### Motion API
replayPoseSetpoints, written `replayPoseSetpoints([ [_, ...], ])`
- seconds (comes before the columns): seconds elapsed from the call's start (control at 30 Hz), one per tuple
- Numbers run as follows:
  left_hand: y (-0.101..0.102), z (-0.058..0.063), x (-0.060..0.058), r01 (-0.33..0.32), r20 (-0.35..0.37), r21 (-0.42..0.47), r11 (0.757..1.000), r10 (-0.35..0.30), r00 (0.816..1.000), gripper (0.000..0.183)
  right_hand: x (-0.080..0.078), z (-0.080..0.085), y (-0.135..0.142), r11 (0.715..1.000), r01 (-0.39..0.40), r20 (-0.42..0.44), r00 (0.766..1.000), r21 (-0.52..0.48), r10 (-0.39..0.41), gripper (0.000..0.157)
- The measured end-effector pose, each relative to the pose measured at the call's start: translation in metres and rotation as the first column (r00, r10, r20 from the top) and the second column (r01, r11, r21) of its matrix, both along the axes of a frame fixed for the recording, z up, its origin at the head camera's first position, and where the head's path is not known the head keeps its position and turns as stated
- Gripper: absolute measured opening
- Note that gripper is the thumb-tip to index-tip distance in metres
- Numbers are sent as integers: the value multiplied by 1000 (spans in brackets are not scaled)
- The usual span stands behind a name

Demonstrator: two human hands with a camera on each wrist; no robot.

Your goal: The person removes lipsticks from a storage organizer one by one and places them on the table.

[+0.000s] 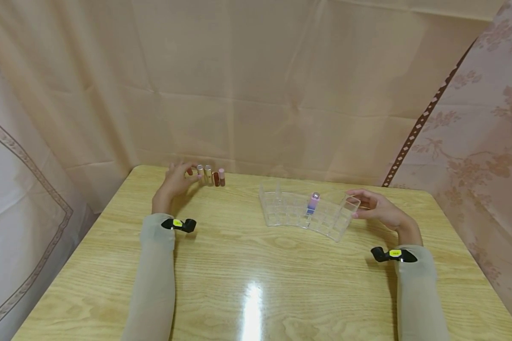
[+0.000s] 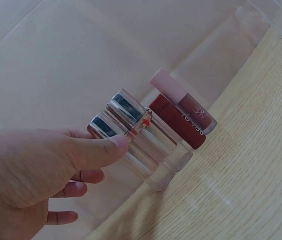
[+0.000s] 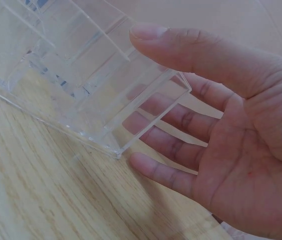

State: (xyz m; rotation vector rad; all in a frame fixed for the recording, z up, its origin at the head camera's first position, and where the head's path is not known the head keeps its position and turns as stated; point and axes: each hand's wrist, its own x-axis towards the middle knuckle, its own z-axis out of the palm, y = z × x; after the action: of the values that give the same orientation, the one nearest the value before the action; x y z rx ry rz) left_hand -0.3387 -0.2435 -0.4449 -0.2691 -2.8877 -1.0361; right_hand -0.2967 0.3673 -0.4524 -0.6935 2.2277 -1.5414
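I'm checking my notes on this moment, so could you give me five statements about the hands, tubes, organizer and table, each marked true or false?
1. The left hand pinches the end silver-capped tube. True.
2. The dark red tube stands inside the organizer. False: the dark red tube stands beside the pink-capped tube.
3. A pink-and-blue tube stands in the clear organizer. True.
4. The right hand lies well away from the organizer. False: the right hand is at its end.
5. A white cloth covers the table. False: the table shows its wood-grain top.
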Motion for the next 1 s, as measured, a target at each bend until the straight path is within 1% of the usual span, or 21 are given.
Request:
replayPoseSetpoints([
  [0.23, 0, 0, 1, 10, 7, 3, 1000, -10, 1000, 39, 0, 0, 0, 1000, 2, -2, 1000, -2, -2, 59],
  [0.57, 2, 0, 2, 2, 15, 18, 1000, -3, 1000, 42, -1, -2, 1, 1000, -16, -8, 1000, -14, 16, 60],
  [0.87, 3, -1, 1, 9, -16, 31, 999, -8, 1000, 43, -1, -2, 2, 1000, -26, -15, 1000, -18, 25, 60],
  [1.0, 3, -1, 2, 10, -33, 37, 999, -9, 999, 48, -2, -2, 2, 1000, -22, -15, 1000, -16, 22, 60],
])
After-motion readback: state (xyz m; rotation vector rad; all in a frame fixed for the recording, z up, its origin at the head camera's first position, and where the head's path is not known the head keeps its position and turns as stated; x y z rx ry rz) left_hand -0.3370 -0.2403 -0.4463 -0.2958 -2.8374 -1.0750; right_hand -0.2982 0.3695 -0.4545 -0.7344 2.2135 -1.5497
